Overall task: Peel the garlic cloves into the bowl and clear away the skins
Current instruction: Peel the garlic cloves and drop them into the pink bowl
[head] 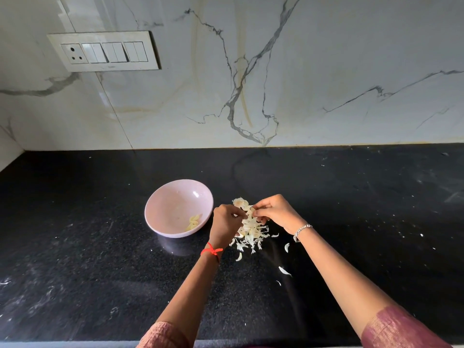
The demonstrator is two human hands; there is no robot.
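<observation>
A pale pink bowl [160,209] stands on the black counter with a few peeled garlic cloves [193,221] at its bottom right. Just right of it, my left hand [226,222] and my right hand [273,212] meet above a heap of white garlic skins [252,234]. Both hands pinch a small piece of garlic [249,211] between their fingertips; whether it is a clove or only skin I cannot tell. A garlic remnant [240,202] lies just behind the hands. Loose skins [284,271] lie scattered toward me.
The black granite counter [351,209] runs wide to both sides, dusted with small white flecks. A marble wall rises behind it with a switch panel [105,52] at upper left. The counter's front edge [100,344] is near my elbows.
</observation>
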